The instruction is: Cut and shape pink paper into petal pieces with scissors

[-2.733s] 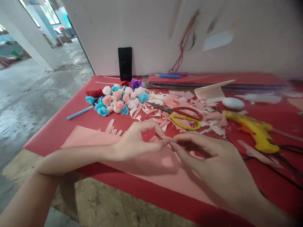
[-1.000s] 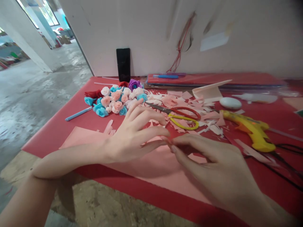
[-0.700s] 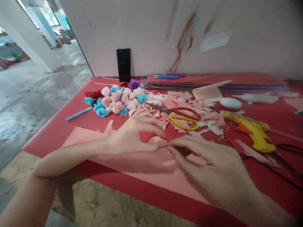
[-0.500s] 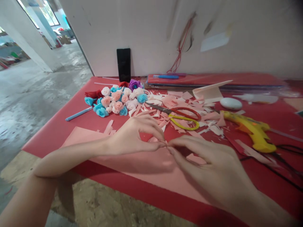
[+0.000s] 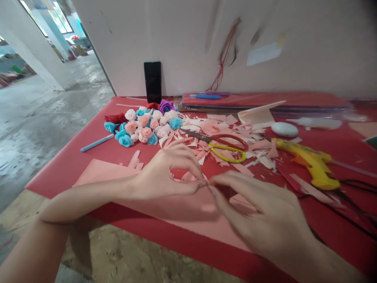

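Note:
My left hand (image 5: pixel 167 177) and my right hand (image 5: pixel 259 208) meet fingertip to fingertip above a pink paper sheet (image 5: pixel 182 212). Both pinch a small piece of pink paper (image 5: pixel 188 177), mostly hidden behind my left fingers. Beyond them lie scissors (image 5: pixel 226 153) with one red and one yellow handle, resting on pink and white paper scraps (image 5: pixel 212 126). A cluster of paper roses (image 5: pixel 144 125) in pink, white, blue, red and purple sits at the back left. To the right of my right hand is a yellow glue gun (image 5: pixel 312 161).
A black phone (image 5: pixel 153 82) leans on the wall behind the roses. A light blue pen (image 5: pixel 97 142) lies near the red table's left edge. A white oval object (image 5: pixel 284 129) and a folded cream paper (image 5: pixel 256 117) are at the back right. Black cords (image 5: pixel 353 208) run off right.
The view has shifted very slightly. Both hands keep their pinch at nearly the same spot, with only small finger movement.

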`<state>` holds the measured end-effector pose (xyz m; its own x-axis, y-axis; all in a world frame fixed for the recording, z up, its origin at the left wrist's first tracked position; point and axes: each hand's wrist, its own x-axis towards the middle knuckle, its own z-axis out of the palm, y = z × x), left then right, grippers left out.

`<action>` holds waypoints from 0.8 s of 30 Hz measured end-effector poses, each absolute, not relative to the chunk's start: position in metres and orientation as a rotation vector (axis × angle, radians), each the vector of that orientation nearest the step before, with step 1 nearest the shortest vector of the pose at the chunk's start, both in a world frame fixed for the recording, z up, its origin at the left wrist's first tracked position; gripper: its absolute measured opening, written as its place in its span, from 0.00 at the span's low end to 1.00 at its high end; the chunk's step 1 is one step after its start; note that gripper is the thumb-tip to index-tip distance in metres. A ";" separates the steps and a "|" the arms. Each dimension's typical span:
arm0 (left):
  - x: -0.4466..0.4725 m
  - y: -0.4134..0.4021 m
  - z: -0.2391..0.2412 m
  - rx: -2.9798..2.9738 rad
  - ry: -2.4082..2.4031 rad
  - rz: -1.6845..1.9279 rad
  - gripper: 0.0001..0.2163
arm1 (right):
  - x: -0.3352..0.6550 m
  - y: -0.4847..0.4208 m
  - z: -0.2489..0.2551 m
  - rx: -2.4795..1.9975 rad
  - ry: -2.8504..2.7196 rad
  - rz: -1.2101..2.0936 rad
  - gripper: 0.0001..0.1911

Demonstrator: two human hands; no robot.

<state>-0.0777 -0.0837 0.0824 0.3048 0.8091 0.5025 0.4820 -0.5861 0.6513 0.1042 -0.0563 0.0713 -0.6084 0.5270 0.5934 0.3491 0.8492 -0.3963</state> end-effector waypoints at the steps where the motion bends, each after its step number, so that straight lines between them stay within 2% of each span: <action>1: -0.077 -0.084 0.082 2.194 1.151 1.190 0.04 | 0.105 -0.057 0.072 -0.628 -2.275 0.308 0.07; 16: -0.076 -0.085 0.081 2.107 1.118 1.243 0.07 | 0.104 -0.057 0.078 -0.641 -2.279 0.355 0.08; 20: -0.076 -0.084 0.080 2.105 1.100 1.233 0.07 | 0.105 -0.056 0.075 -0.691 -2.240 0.501 0.07; 24: -0.077 -0.081 0.076 2.120 1.085 1.205 0.07 | 0.104 -0.054 0.076 -0.817 -2.207 0.819 0.07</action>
<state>-0.0773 -0.0807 0.0765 0.3024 0.8160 0.4927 0.4053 -0.5779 0.7083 0.1039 -0.0537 0.0755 -0.6032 0.7203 0.3425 0.3227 0.6131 -0.7211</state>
